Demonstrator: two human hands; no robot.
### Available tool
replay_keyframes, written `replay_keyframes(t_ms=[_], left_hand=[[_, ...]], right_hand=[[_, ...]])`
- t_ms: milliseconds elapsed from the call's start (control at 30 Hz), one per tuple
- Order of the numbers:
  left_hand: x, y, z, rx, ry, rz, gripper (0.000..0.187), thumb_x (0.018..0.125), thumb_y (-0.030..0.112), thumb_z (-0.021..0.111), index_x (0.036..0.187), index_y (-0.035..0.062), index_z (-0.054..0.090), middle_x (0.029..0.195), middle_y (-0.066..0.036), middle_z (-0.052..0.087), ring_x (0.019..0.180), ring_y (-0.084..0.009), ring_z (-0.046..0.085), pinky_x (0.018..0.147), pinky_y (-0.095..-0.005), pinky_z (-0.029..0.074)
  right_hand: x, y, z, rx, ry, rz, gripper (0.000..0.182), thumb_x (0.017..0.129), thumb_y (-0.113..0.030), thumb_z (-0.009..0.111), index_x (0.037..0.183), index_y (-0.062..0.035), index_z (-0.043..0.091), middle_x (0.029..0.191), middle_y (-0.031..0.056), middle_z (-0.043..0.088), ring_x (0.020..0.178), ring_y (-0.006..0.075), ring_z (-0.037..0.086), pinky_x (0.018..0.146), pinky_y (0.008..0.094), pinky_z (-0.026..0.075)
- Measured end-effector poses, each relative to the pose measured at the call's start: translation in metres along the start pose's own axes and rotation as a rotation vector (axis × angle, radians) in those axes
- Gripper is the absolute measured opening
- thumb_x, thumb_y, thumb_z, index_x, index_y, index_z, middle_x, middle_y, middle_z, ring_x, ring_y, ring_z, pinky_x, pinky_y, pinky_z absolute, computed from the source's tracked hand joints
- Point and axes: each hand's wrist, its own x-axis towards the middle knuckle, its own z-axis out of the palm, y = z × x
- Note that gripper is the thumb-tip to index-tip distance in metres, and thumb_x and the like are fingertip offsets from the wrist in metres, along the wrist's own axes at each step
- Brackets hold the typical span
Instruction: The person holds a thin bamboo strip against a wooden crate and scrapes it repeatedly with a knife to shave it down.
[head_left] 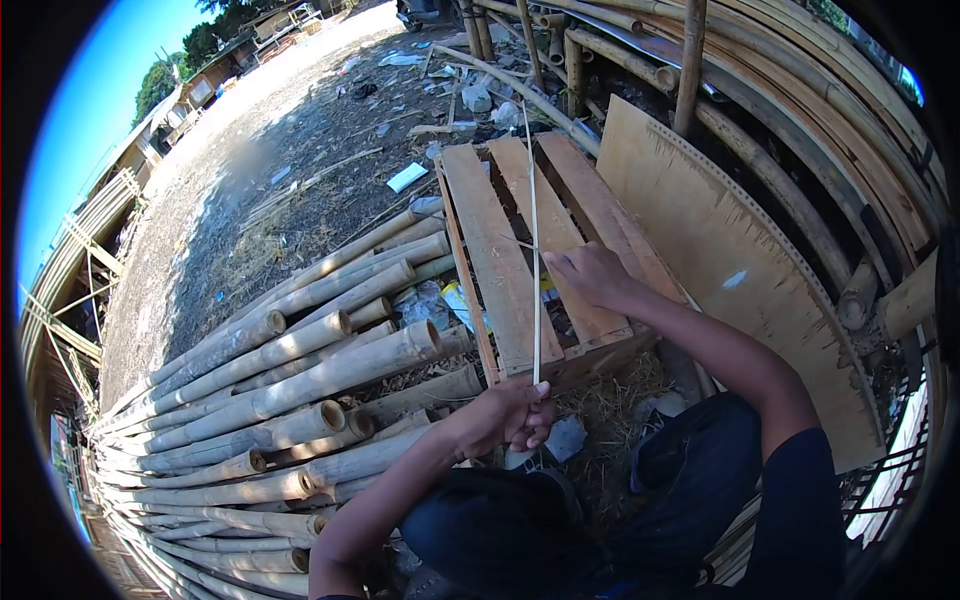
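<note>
A long, thin pale strip [534,200] stands out lengthwise over a wooden slatted crate [495,245]. Its near end is pinched in my left hand [503,415], at the crate's near edge, with the thumb on the strip. My right hand [588,273] is above the right part of the crate, its fingers closed round a small thin pointed object [518,243] that crosses the strip. What that object is, a blade or a sliver, is too small to tell.
Cut bamboo poles [340,370] lie in a pile on the left. A plywood sheet [730,260] leans at the right, beside a bamboo rack [780,150]. Litter and a white packet [407,178] lie on the ground beyond the crate.
</note>
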Motion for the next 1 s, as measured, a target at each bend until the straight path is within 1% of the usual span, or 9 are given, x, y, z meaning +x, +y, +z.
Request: replay_keyframes(t_ms=[67,167,233,367,467,533,600,833,1000], left_hand=[[0.005,-0.002,0.001,-0.040,-0.038,0.012,0.024,0.102,0.036,0.048,0.091,0.0147,0.044,0.073,0.002,0.042,0.060,-0.0105,0.050,0.043,-0.0203,0.029],[0.009,-0.003,-0.015,-0.045,0.002,0.010,0.023,0.102,0.035,0.048,0.091,0.0148,0.044,0.072,0.002,0.042,0.060,-0.0106,0.050,0.043,-0.0213,0.030],[0.005,-0.002,-0.017,-0.027,0.035,-0.003,0.022,0.103,0.033,0.047,0.091,0.0145,0.045,0.072,0.002,0.042,0.060,-0.0105,0.050,0.044,-0.0219,0.031],[0.001,-0.009,-0.008,0.120,0.187,-0.072,0.022,0.103,0.031,0.047,0.090,0.0136,0.045,0.070,0.003,0.042,0.060,-0.0102,0.049,0.046,-0.0231,0.032],[0.012,-0.014,-0.003,0.148,0.158,-0.043,0.022,0.103,0.031,0.046,0.090,0.0133,0.044,0.072,0.003,0.042,0.060,-0.0101,0.048,0.046,-0.0232,0.032],[0.013,-0.012,-0.010,0.042,0.062,-0.054,0.022,0.102,0.032,0.047,0.091,0.0137,0.044,0.073,0.003,0.043,0.060,-0.0100,0.048,0.045,-0.0223,0.031],[0.008,-0.008,-0.017,-0.062,0.013,-0.016,0.022,0.102,0.032,0.048,0.090,0.0137,0.044,0.074,0.003,0.043,0.060,-0.0096,0.048,0.043,-0.0209,0.030],[-0.004,0.000,-0.020,-0.068,0.021,0.054,0.026,0.101,0.034,0.049,0.087,0.0129,0.044,0.071,0.002,0.043,0.057,-0.0097,0.050,0.041,-0.0200,0.032],[-0.008,-0.002,-0.005,0.115,-0.050,-0.008,0.028,0.103,0.036,0.044,0.089,0.0125,0.041,0.072,0.002,0.044,0.059,-0.0099,0.050,0.043,-0.0208,0.033]], right_hand=[[0.003,0.009,0.001,-0.027,0.033,0.061,0.064,0.100,-0.048,0.041,0.067,0.0037,0.061,0.061,0.0275,0.056,0.065,0.0432,0.061,0.065,0.0505,0.047],[-0.022,-0.007,0.018,0.252,-0.055,0.009,0.064,0.099,-0.049,0.042,0.067,0.0031,0.061,0.062,0.0274,0.056,0.064,0.0434,0.061,0.065,0.0501,0.046],[-0.036,-0.037,0.013,0.287,-0.240,-0.172,0.063,0.099,-0.049,0.043,0.068,0.0031,0.062,0.062,0.0271,0.056,0.063,0.0435,0.060,0.066,0.0494,0.046],[-0.014,-0.013,0.016,0.065,-0.152,-0.149,0.064,0.099,-0.051,0.042,0.069,0.0026,0.062,0.062,0.0253,0.058,0.062,0.0435,0.060,0.065,0.0494,0.046],[0.010,0.013,0.016,-0.014,-0.077,-0.093,0.065,0.099,-0.051,0.042,0.068,0.0028,0.061,0.062,0.0249,0.058,0.064,0.0433,0.060,0.066,0.0498,0.046],[-0.001,-0.005,0.013,0.130,-0.059,-0.003,0.065,0.099,-0.050,0.041,0.067,0.0029,0.059,0.062,0.0253,0.057,0.064,0.0435,0.059,0.066,0.0501,0.045],[-0.011,-0.017,0.010,0.112,-0.112,-0.161,0.065,0.100,-0.050,0.041,0.066,0.0029,0.058,0.062,0.0258,0.055,0.064,0.0439,0.057,0.066,0.0501,0.044],[-0.015,-0.017,0.008,0.107,-0.196,-0.219,0.067,0.100,-0.050,0.041,0.064,0.0036,0.058,0.062,0.0271,0.055,0.065,0.0455,0.058,0.066,0.0508,0.045],[0.013,0.044,-0.012,-0.122,0.025,0.089,0.068,0.099,-0.050,0.042,0.066,0.0061,0.060,0.064,0.0289,0.057,0.066,0.0446,0.061,0.066,0.0510,0.046]])
